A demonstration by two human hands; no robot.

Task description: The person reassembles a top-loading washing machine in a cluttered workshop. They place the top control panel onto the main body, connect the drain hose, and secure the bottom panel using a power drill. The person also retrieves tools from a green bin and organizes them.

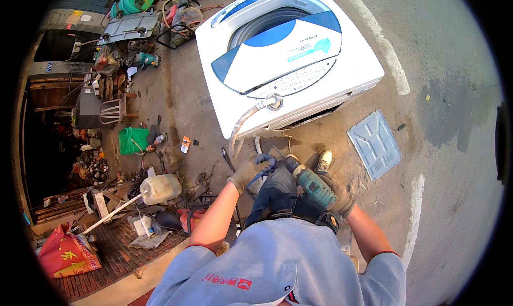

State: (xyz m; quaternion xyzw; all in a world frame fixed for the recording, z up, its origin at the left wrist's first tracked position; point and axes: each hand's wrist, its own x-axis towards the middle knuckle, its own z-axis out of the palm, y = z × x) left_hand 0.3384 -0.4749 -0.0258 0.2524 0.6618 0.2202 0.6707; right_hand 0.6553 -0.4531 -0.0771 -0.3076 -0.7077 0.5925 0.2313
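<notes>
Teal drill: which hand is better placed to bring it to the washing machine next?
Probably the right hand: it holds the teal drill, which points roughly toward the washing machine. The left hand is apart from the drill.

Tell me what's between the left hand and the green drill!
In the head view, the person's dark trouser leg shows between the left hand and green drill.

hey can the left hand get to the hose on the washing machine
Probably yes: the left hand looks close to the hose, with nothing visible between them, though I can't tell whether it holds something.
</notes>
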